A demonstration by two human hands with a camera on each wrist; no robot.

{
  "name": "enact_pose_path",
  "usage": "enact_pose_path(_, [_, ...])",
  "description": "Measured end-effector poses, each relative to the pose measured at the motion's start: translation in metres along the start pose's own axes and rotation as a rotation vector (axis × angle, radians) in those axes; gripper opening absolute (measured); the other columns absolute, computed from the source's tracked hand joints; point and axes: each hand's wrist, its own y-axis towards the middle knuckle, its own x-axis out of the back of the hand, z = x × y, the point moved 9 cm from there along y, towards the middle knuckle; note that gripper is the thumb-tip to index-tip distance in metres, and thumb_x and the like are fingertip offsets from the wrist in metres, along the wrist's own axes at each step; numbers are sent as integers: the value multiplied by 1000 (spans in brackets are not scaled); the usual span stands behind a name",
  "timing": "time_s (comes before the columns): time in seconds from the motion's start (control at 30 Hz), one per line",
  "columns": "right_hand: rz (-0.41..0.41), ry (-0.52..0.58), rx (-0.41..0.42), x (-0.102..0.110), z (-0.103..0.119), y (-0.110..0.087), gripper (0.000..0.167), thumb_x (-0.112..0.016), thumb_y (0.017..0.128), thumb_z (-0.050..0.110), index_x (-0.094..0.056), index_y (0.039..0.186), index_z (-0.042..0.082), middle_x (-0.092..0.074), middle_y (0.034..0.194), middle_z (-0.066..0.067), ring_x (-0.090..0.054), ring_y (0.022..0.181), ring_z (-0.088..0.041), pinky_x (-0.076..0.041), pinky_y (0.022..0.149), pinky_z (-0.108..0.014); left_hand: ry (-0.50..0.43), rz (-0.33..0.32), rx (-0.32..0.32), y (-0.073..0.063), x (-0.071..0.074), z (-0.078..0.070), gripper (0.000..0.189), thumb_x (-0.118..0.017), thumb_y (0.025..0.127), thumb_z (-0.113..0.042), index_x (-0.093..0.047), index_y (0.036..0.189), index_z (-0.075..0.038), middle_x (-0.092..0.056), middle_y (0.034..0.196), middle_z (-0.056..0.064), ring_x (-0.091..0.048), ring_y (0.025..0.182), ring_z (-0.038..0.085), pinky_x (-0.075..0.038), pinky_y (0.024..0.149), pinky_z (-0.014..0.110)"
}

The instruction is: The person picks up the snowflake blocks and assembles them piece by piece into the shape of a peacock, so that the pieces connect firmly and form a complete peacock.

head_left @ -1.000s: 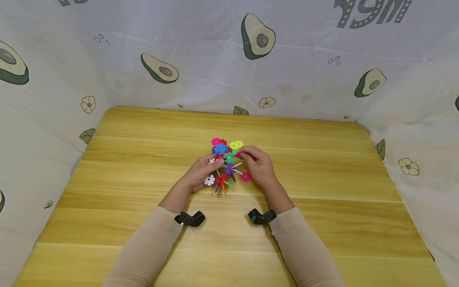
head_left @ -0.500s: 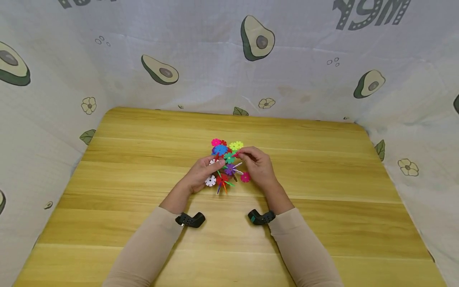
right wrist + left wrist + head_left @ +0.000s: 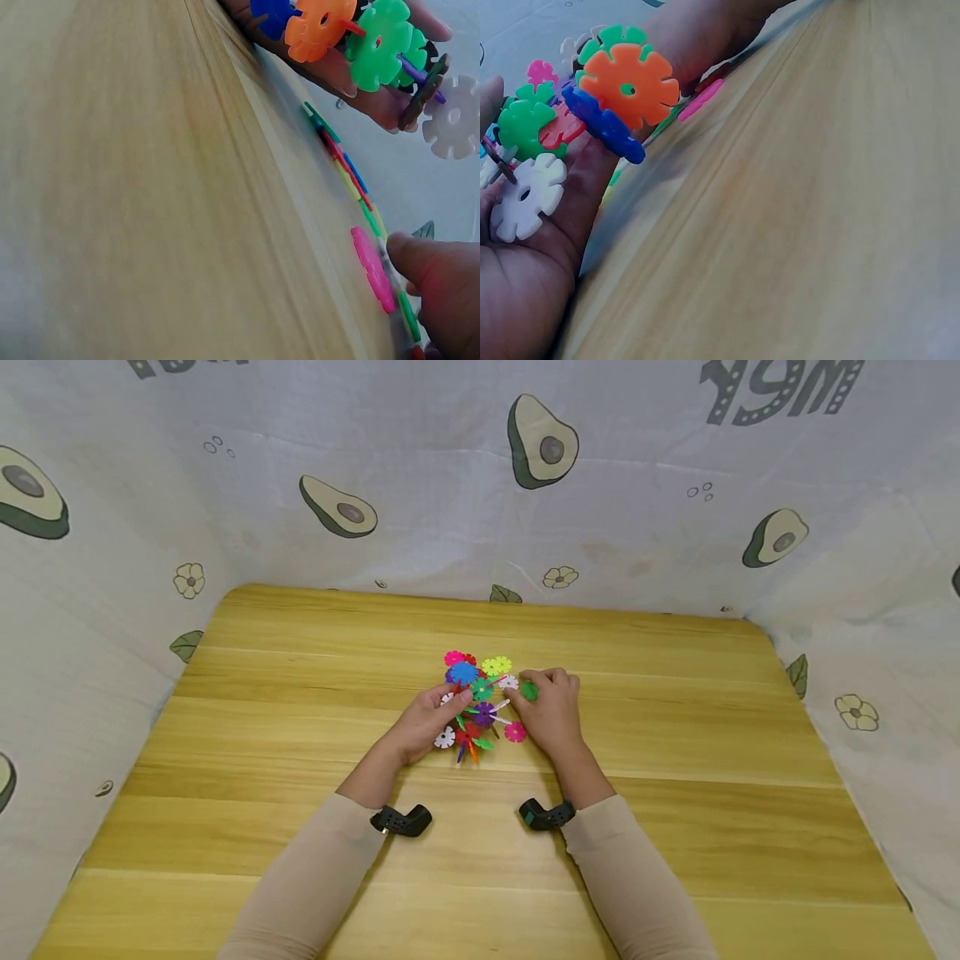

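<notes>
We see a tabletop (image 3: pixel 675 735) of yellowish wood, whose grain runs from side to side and whose far corners are rounded. Behind the tabletop, and also at its left and its right, we see whitish cloth (image 3: pixel 435 435) rising like walls, with some creases. On the cloth behind it we notice printed avocados (image 3: pixel 543 441), a pale flower (image 3: pixel 562 577) and, higher, grey lettering (image 3: pixel 783 391). Soft light shines on the tabletop's near part.

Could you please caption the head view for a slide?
Left hand holding joined colourful discs, right hand by a green disc, wooden table below.
</notes>
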Motion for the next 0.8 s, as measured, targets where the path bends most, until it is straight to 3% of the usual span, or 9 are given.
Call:
enact_pose_path(0.1, [3, -15, 9, 0, 1, 0, 41, -74, 94, 38, -72, 123, 10, -56, 127, -20, -40, 123, -37, -42, 100, -50, 27, 16, -6, -1, -2, -1, 48, -52, 107, -24, -47, 145, 5, -65, 135, 18, -55, 134, 25, -41, 120, 41])
enact_pose_path(0.3, [-7, 12, 24, -1, 2, -1, 36, -75, 94, 34, -73, 119, 9, -57, 127, -20, -40, 123, -37, -39, 101, -52, 34, 21, -16, -2, -3, -2, 39, -56, 104, -25, -55, 135, -1, -68, 116, 0, -61, 113, 12, -51, 105, 29])
enact_pose_path(0.5, [16, -6, 40, -4, 2, -2, 36, -73, 95, 34, -72, 122, 10, -55, 129, -20, -39, 124, -39, -38, 102, -53, 28, 29, -16, -2, -4, -2, 36, -56, 104, -25, -57, 132, -1, -70, 107, -4, -65, 102, 10, -55, 92, 23])
enact_pose_path(0.67, [30, 77, 54, -6, 4, -1, 32, -75, 93, 24, -70, 119, 6, -62, 129, -18, -43, 125, -38, -38, 107, -54, 2, 6, -3, -1, -2, 0, 38, -53, 106, -24, -55, 135, 1, -70, 104, -7, -64, 101, 9, -55, 91, 21])
enact_pose_path(0.8, [11, 162, 96, -4, 8, 0, 29, -76, 93, 21, -68, 117, 6, -72, 117, -15, -55, 114, -34, -40, 107, -52, -17, -20, 6, 1, 0, 0, 41, -51, 107, -25, -52, 140, 1, -71, 103, -10, -64, 101, 7, -54, 91, 20])
